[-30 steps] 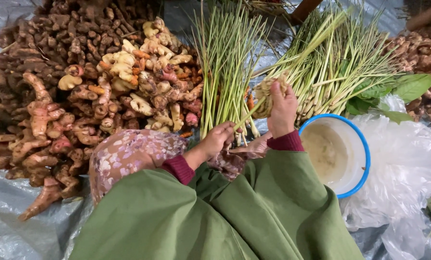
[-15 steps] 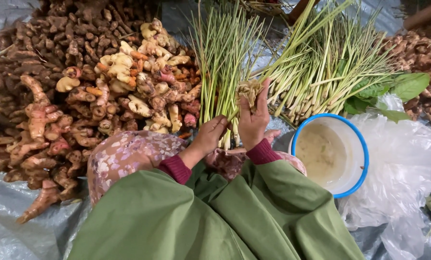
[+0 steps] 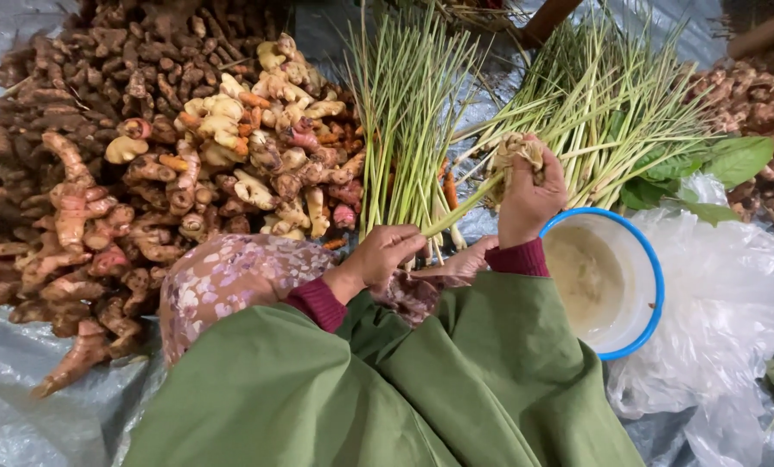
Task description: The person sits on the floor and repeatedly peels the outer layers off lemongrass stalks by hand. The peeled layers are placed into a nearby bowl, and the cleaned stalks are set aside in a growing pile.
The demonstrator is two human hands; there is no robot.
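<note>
My left hand (image 3: 385, 256) grips the pale base of a lemongrass stalk (image 3: 456, 210) near my lap. My right hand (image 3: 529, 195) is raised above the white bowl and closed on a wad of dry, papery husk (image 3: 514, 153) at the stalk's other end. The stalk runs slanted between both hands. A standing bundle of lemongrass (image 3: 404, 112) lies just beyond my left hand, and a second fanned bundle (image 3: 607, 104) spreads behind my right hand. Green sleeves with maroon cuffs cover both arms.
A big heap of ginger and turmeric roots (image 3: 145, 164) fills the left. A white bowl with a blue rim (image 3: 655, 285) sits at right beside crumpled clear plastic (image 3: 724, 311). Green leaves (image 3: 732, 160) and more roots (image 3: 763, 104) lie at far right. A grey tarp (image 3: 24, 415) covers the ground.
My right hand dipped toward the lemongrass bases, then rose to the right, holding husk. My left hand stayed low at the stalk's base.
</note>
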